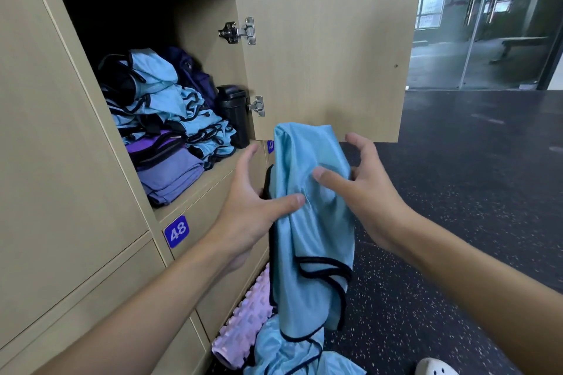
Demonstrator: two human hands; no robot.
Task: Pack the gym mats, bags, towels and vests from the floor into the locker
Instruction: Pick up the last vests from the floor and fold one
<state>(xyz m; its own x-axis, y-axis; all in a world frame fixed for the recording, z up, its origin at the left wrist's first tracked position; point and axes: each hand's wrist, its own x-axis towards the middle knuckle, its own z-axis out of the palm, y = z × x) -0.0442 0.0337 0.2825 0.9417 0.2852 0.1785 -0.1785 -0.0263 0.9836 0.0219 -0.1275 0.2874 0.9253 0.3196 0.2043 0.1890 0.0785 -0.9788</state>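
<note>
The locker [45,131] stands open on your left, door [329,55] swung out to the right. Dark speckled floor [457,192] below. You hold one blue vest [313,237] up just under the door's lower edge, hanging down, outside the compartment. Inside, a pile [170,106] of blue vests sits on folded purple cloth [170,173], with a black bottle [234,113] upright by the hinges. A pink roller [243,329] lies on the floor against the locker. Left hand [253,207]: thumb pinches the vest, index loose. Right hand [368,192]: thumb on front, fingers curled behind.
</note>
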